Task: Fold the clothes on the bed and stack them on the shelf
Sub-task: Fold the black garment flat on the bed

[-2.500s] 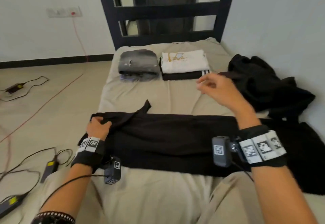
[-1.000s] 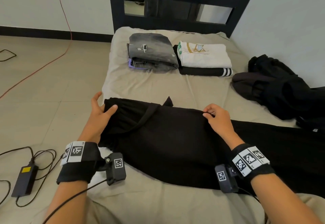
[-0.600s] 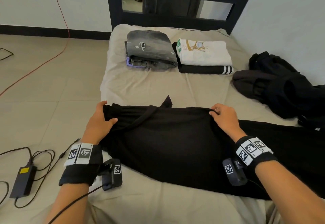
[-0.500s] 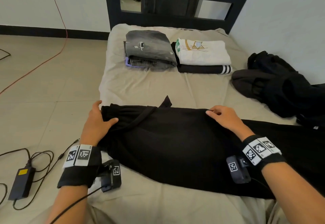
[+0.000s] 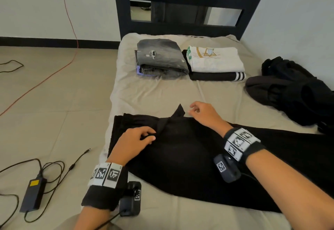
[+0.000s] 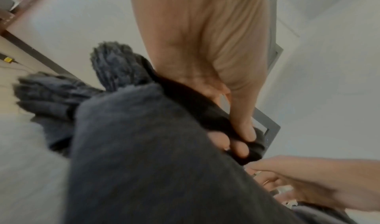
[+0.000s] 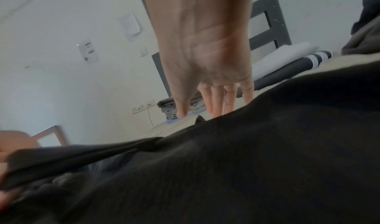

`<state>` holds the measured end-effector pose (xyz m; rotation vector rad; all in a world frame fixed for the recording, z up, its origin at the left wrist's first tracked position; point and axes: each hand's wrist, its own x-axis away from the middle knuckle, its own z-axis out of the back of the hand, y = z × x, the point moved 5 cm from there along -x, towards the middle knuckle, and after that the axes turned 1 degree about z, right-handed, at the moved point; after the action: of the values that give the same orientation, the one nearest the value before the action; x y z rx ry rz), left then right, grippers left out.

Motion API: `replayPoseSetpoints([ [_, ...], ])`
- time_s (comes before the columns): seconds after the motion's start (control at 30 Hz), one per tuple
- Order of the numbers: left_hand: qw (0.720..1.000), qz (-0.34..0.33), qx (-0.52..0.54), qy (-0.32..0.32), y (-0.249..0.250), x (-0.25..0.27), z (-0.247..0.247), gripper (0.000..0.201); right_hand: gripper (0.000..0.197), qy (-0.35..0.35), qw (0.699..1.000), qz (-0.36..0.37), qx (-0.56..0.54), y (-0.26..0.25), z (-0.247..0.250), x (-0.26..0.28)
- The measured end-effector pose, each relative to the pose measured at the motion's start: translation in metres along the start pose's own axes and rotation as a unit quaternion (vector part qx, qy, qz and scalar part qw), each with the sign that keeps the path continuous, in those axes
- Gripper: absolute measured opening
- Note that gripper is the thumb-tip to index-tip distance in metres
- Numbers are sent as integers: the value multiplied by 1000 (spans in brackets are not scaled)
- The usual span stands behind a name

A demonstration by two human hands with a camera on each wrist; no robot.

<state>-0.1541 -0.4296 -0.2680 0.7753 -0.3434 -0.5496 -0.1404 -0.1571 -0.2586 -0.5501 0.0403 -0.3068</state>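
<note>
- Your left hand (image 5: 134,142) pinches a fold of the black garment (image 5: 189,157) between thumb and curled fingers; the left wrist view shows the dark cloth (image 6: 164,146) clamped under your thumb (image 6: 242,122).
- Your right hand (image 5: 204,113) is above the far edge of the same garment, fingers loosely extended and slightly spread, gripping nothing; the right wrist view shows the fingers (image 7: 216,100) pointing down toward the cloth (image 7: 246,162), and you cannot tell whether the tips touch it.
- The black garment lies spread across the near part of the bed (image 5: 162,92), running off to your right, with 1 small pointed corner sticking up beside your right hand.
- At the far end of the bed sit 2 folded stacks side by side: a grey stack (image 5: 160,58) on the left and a white top on a black striped piece (image 5: 215,62) on the right.
- A heap of unfolded dark clothes (image 5: 292,89) lies on the right side of the bed, near the wall.
- A power adapter (image 5: 33,195) with cables rests on the floor to your left.
</note>
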Motion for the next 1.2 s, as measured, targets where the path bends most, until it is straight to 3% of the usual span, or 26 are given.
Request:
replayPoseSetpoints([
  [0.1, 992, -53, 100, -51, 7, -1, 1, 24, 54, -49, 997, -64, -18, -7, -25, -24],
  [0.17, 986, -80, 113, -90, 13, 1, -1, 28, 49, -56, 996, -69, -5, -8, -38, -34],
  [0.23, 983, -87, 118, -109, 14, 1, -2, 31, 40, -16, 998, -64, 11, -8, -42, -39],
  [0.33, 985, -64, 96, -127, 9, 2, -3, 37, 23, 119, 989, -65, -56, -14, -21, -35],
  [0.4, 988, -46, 72, -127, 3, 1, -4, 40, 12, 210, 964, -77, -143, -16, 5, -28],
  [0.47, 990, -29, 60, -126, 1, 2, -4, 41, 17, 271, 924, -113, -244, -12, 32, -21],
  [0.57, 990, -21, 58, -124, 2, 2, -3, 42, 19, 321, 859, -146, -370, 0, 70, -12],
  [0.63, 991, -19, 63, -114, 1, 1, -2, 43, 23, 336, 831, -144, -418, 7, 92, 0],
  [0.73, 992, -9, 55, -114, -5, -1, -4, 43, 21, 360, 828, -111, -414, 15, 118, 29],
  [0.83, 992, 7, 41, -119, -7, 0, -5, 40, 23, 373, 855, -113, -342, 35, 133, 60],
  [0.9, 992, 9, 41, -118, -6, 1, -4, 38, 22, 286, 900, -178, -277, 60, 132, 70],
  [0.97, 990, 2, 33, -134, -4, 2, -3, 36, 18, 72, 946, -277, -156, 86, 119, 81],
  [1.03, 986, -15, 33, -161, -2, 5, -3, 31, 6, -164, 928, -335, 20, 104, 110, 102],
  [1.07, 985, -24, 45, -165, 0, 6, -1, 25, 21, -235, 906, -342, 86, 110, 108, 112],
  [1.13, 987, -28, 99, -124, 4, 6, 6, 18, 49, -273, 897, -322, 131, 108, 107, 119],
  [1.2, 988, -14, 150, -16, 1, 4, 22, 20, 55, -235, 928, -259, 130, 94, 100, 117],
])
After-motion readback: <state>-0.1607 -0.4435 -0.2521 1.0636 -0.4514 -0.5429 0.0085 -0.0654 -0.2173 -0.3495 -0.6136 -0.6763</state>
